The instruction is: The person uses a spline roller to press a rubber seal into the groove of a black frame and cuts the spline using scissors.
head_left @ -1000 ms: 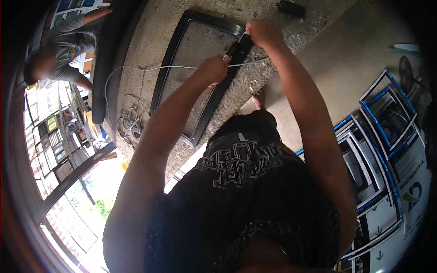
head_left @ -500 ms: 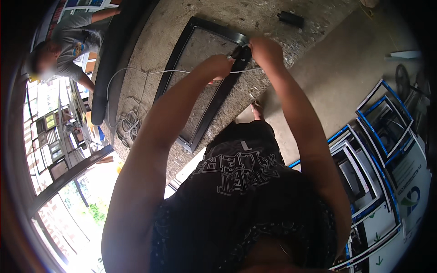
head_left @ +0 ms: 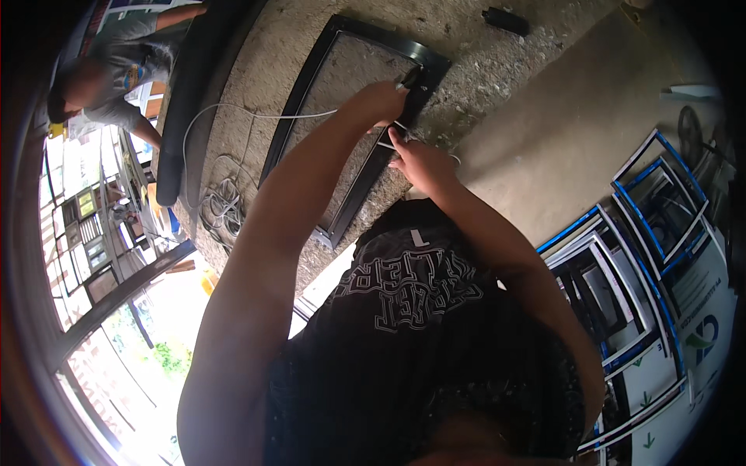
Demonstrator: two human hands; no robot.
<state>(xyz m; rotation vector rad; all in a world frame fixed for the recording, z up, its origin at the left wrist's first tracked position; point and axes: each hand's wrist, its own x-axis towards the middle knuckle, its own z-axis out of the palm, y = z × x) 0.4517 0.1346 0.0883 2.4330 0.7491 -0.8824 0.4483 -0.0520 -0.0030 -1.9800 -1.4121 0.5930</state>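
A black rectangular frame (head_left: 294,109) lies flat on the rough, speckled work surface. My left hand (head_left: 381,102) is closed round a small dark hand tool (head_left: 410,76), whose tip meets the frame near its far right corner; its exact kind is hidden by my fingers. A thin pale cord (head_left: 299,117) runs across the frame, passes under my left hand and reaches my right hand. At the frame's near long side, my right hand (head_left: 427,168) has its thumb raised and its fingers curled on the cord, with a small loop showing beyond it.
A cord coil (head_left: 221,208) lies at the surface's left, beside a long black roll (head_left: 194,101). A black cylindrical piece (head_left: 505,21) sits at the far right. Another person (head_left: 132,78) is at the far left. Blue-edged frames (head_left: 602,264) lean together on the right.
My right hand has come back from the frame's far corner toward me, along its near side, with the cord. My left hand stays near the corner with the tool, shifted slightly away.
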